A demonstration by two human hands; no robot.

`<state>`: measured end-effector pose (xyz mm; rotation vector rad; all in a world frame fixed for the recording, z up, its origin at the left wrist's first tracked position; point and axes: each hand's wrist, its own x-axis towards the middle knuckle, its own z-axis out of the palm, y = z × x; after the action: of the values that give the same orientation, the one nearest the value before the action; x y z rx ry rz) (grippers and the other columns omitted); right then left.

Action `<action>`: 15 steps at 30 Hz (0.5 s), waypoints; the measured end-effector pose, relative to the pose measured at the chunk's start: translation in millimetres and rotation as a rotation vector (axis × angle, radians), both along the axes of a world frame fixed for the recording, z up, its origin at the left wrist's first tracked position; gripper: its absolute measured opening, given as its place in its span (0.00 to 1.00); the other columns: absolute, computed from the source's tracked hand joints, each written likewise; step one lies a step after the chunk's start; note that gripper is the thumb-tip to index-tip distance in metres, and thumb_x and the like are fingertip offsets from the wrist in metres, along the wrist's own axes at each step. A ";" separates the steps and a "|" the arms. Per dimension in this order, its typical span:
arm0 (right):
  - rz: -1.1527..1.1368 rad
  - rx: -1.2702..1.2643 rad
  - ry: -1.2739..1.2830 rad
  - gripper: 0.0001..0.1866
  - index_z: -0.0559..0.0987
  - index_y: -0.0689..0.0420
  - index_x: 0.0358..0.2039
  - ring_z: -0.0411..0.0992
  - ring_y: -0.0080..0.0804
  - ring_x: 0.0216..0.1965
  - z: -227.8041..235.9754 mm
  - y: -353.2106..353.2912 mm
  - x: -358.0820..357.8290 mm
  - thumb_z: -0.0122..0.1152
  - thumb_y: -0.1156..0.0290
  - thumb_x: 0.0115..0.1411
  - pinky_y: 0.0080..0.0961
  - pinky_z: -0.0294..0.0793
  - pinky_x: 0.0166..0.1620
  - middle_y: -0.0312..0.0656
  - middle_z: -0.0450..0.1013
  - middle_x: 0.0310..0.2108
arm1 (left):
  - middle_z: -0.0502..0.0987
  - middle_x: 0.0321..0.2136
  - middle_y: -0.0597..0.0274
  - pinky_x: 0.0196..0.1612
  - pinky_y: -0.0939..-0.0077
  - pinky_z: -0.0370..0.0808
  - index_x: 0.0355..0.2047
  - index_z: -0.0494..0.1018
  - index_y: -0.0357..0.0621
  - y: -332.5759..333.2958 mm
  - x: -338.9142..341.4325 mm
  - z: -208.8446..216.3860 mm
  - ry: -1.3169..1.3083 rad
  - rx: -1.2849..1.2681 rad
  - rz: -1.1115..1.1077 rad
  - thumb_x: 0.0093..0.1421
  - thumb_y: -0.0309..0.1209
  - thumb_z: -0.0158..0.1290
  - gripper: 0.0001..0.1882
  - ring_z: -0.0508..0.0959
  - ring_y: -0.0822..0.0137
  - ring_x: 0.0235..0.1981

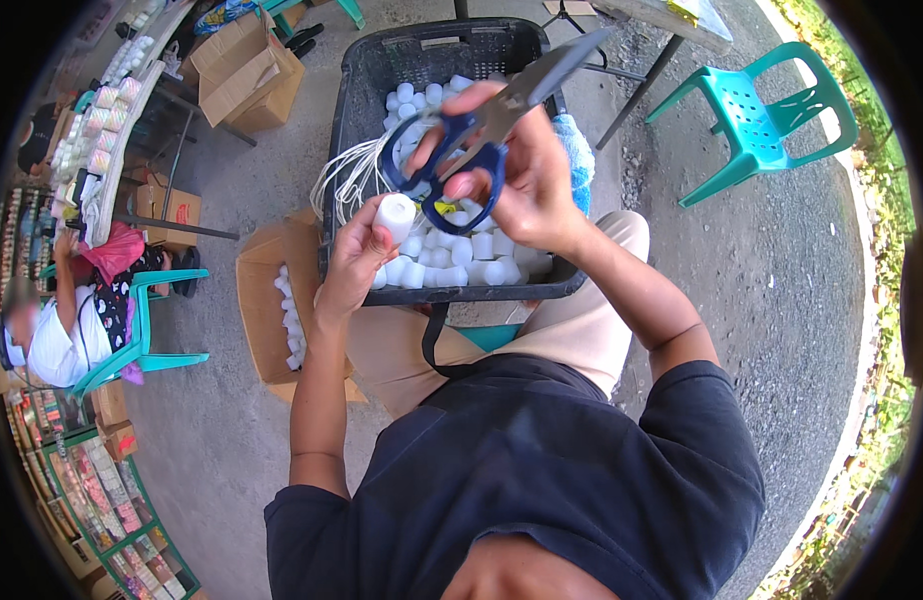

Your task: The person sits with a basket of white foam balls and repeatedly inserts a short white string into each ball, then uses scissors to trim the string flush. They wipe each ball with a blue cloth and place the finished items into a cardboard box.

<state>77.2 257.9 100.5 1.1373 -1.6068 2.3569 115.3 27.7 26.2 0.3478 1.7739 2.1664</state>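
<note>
- A white cylinder (395, 214) is held by the left hand (357, 250), its fingers and thumb closed around the lower part, over the near left corner of the black crate (442, 294); its end is left uncovered, seemingly so that it can be seen and reached.
- The scissors (542, 80) are gripped by the right hand (534, 180), partly closed, with digits passed through the blue handle loops. The blades are pointed toward the crate's far right corner, apparently keeping them clear of the left hand; how far they are parted cannot be told.
- Loose cylinders (442, 276) are heaped along the crate's near edge, probably contained by its walls.
- White cords (354, 168) are draped at the left edge, perhaps for easy reach.
- A fluffy blue cloth (579, 165) is hung at the right edge.
- More cylinders (290, 320) are held in a cardboard box (257, 325) beyond the near left corner.
</note>
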 end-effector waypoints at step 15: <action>0.055 0.366 -0.382 0.20 0.66 0.60 0.52 0.72 0.21 0.29 -52.0 1.6 -3.0 0.57 0.68 0.62 0.18 0.74 0.33 0.37 0.72 0.28 | 0.67 0.56 0.48 0.55 0.67 0.66 0.57 0.62 0.49 -13.5 -17.4 -4.9 0.034 0.367 0.298 0.65 0.48 0.46 0.25 0.66 0.59 0.59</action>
<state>74.1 259.5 48.5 0.8123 -2.2325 2.4987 97.8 14.2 21.3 0.2129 1.5172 2.7189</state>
